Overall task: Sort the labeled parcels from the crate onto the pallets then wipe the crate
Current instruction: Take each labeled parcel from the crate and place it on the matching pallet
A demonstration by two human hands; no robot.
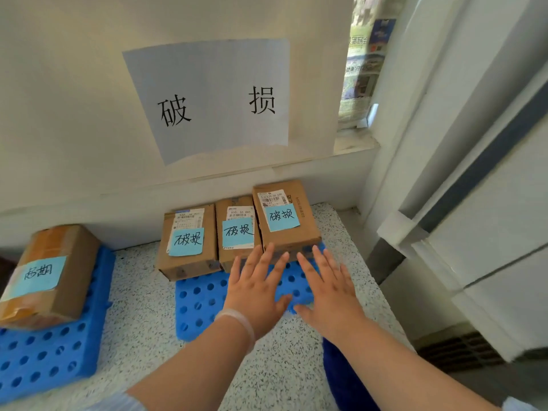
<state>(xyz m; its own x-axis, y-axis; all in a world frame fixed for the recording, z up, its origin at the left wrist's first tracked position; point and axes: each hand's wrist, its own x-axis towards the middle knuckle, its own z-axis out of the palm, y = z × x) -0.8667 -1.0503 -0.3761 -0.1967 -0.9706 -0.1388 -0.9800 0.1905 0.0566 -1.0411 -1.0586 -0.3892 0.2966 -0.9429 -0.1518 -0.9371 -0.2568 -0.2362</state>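
Three cardboard parcels, the left parcel point(189, 241), middle parcel point(237, 232) and right parcel point(284, 218), sit side by side at the far end of a blue pallet point(201, 304), each bearing a blue note. Over the pallet's near half, the left hand point(258, 292) and right hand point(326, 292) hover flat. Their fingers are straight and spread, holding nothing, with the fingertips just short of the parcels. Left of the pallet, a fourth parcel point(50, 274) lies on a second pallet point(44, 360).

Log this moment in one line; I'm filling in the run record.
step: sorting parcels | left hand: open, empty | right hand: open, empty | both hands: over blue pallet | pallet load: three 破损-labeled parcels
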